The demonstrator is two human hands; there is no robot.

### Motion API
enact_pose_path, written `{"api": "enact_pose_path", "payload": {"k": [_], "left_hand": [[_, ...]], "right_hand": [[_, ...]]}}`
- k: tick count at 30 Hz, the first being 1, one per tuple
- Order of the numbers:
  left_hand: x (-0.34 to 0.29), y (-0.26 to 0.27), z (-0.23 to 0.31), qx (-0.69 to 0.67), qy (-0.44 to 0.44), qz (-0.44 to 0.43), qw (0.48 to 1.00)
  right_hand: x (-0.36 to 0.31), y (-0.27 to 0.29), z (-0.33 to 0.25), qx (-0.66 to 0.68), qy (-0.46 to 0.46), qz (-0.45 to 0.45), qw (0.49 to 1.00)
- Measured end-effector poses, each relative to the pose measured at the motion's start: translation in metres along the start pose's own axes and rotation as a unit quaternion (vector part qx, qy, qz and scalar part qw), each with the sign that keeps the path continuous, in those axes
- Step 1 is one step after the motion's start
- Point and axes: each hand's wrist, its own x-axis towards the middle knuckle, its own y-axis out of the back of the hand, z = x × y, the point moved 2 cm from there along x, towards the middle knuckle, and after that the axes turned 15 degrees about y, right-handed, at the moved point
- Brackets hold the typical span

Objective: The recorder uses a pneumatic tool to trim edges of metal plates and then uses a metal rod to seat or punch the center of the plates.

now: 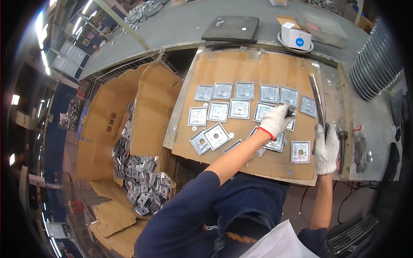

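Note:
Square silver metal plates (244,90) with stepped square ridges lie in rough rows on a cardboard-covered board (249,64). My left hand (274,121), in a white glove with a red cuff, is closed over one of the middle plates, around a short dark cylindrical piece (291,111). What lies beneath those fingers is hidden. At the board's right side my gloved right hand (325,148) grips the lower end of a long shiny metal bar (317,96), which points away from me. Just left of that hand a plate (300,152) with a hole in its middle lies flat.
Left of the board, a large cardboard box (150,112) holds many small metal pieces (146,185). Behind stand a dark grey slab (231,29) and a small white box (296,38). Stacked round trays (375,64), a grey glove (360,150) and a dark rod-like tool (342,146) are at right.

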Motion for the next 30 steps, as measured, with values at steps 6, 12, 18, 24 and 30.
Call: {"api": "enact_pose_path", "payload": {"k": [6,12,18,24,30], "left_hand": [[0.002,-0.004,0.005,0.005,-0.005,-0.007,1.000],[-0.004,0.003,0.013,-0.027,0.010,-0.013,0.999],[-0.002,0.007,0.013,-0.019,0.008,0.000,1.000],[-0.017,0.025,0.047,-0.105,-0.009,-0.036,0.994],[-0.007,0.031,0.028,-0.090,0.002,-0.053,0.995]], "right_hand": [[0.023,-0.028,-0.024,-0.127,-0.035,-0.110,0.985],[0.017,-0.017,-0.005,-0.152,-0.062,-0.162,0.973],[-0.013,0.011,-0.009,-0.084,0.081,0.057,0.991],[-0.092,-0.034,0.057,-0.176,-0.156,-0.123,0.964],[-0.087,-0.027,0.016,-0.083,-0.120,-0.009,0.989]]}}
